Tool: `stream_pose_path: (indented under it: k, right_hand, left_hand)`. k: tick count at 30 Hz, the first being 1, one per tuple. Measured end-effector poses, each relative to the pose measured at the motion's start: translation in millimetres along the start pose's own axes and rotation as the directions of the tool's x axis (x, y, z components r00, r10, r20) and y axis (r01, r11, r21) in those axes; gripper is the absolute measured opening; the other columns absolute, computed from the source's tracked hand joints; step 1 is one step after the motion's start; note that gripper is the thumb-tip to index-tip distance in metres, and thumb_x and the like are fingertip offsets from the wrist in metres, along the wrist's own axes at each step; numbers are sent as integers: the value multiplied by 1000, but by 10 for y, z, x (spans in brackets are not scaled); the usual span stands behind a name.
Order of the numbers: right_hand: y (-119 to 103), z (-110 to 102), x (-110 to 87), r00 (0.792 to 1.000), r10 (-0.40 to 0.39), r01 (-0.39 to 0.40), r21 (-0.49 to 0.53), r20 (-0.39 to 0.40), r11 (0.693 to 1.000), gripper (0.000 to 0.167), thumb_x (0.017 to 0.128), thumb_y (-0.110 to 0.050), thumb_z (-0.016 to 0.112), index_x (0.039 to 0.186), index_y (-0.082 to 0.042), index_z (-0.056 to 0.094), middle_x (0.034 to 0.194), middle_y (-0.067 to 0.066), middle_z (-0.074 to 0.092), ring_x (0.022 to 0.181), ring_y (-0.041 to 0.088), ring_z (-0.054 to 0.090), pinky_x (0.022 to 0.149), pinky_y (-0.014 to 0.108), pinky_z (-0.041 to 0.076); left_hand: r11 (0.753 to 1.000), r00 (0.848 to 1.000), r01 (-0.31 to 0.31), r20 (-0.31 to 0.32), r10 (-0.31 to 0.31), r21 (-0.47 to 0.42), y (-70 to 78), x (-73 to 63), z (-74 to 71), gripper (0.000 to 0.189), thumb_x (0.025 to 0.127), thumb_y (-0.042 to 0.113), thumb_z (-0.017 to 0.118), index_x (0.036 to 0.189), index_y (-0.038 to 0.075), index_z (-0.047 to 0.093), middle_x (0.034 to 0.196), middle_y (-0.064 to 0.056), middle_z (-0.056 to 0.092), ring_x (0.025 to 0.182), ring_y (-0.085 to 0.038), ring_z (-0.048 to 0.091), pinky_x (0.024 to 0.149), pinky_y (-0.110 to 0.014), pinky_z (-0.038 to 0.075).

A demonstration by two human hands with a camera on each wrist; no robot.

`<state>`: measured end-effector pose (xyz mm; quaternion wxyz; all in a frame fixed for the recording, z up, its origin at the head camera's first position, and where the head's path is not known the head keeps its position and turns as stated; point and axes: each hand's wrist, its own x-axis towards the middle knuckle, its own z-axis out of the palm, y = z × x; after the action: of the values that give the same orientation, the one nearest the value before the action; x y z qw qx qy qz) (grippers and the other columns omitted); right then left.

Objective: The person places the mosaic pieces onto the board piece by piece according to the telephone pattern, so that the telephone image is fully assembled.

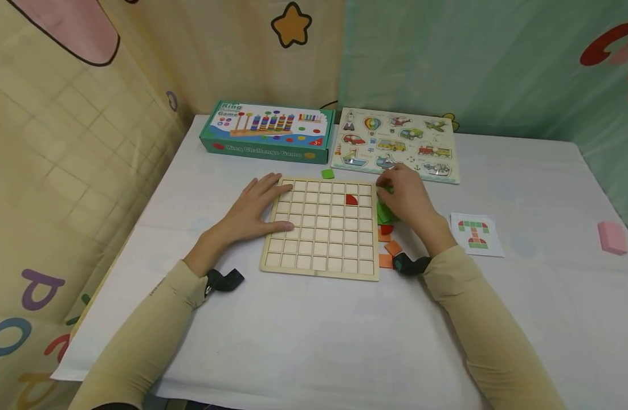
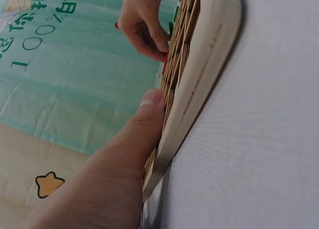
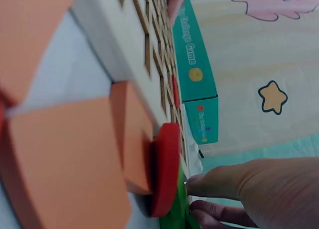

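Currently, beneath the spread left hand (image 1: 252, 210) is lying a grid board (image 1: 323, 235); beneath the right hand (image 1: 408, 197), grip unclear, green tiles (image 1: 384, 213).

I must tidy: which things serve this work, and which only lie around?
Likely in use:
- pale wooden grid board
- flat red, green and orange tiles
- white square pattern card

Likely idle:
- green cardboard game box
- cream rectangular picture board
- pink rectangular block

Free room before the grid board (image 1: 322, 234); box (image 1: 268, 132) and puzzle (image 1: 398, 144) behind.
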<state>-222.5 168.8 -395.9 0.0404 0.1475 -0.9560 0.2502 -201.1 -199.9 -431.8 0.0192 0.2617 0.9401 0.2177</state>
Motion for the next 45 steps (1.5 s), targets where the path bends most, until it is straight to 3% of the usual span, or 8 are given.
stream_pose_path:
  k: [8,14,22,37,45]
  right_hand:
    - [-3,4,-25,994,89,-89,10,-62,996,21,98,-7,73,116,3,75,111,23,71,102,37,66,89,51,54]
    - [7,6,-8,998,59,-57,57,-33,997,20,98,-5,73,116,3,75,107,22,76,99,36,71,92,52,56]
    - [19,7,15,999,33,-34,18,35,999,25,97,-6,70,121,2,74,110,24,66,103,39,65,90,53,55]
    - [40,-29,-31,985,152,-162,158,76,974,23,98,-8,74,117,4,67,116,24,65,108,38,62,97,52,54]
    - [45,-28,-25,985,159,-169,172,70,971,26,98,-8,75,120,4,70,115,23,67,106,36,63,95,50,55]
  left_hand:
    - [1000,1000,-10,3,10,-5,6,10,-4,93,86,61,79,162,21,43,175,-12,23,165,-30,10,134,-50,1]
    - [1000,1000,-3,3,3,-5,1,0,-4,93,86,61,79,162,21,43,175,-11,23,165,-29,10,134,-50,1]
    - [1000,1000,-5,2,5,-5,0,0,-9,93,86,61,79,162,21,43,175,-12,23,165,-29,10,134,-50,1]
    - [1000,1000,-6,1,6,-9,0,-11,-1,92,87,59,79,162,21,43,175,-12,24,165,-29,10,134,-51,1]
    - [1000,1000,-13,-2,13,-12,-2,-14,-13,91,87,59,79,161,21,44,175,-12,24,165,-30,11,134,-51,2]
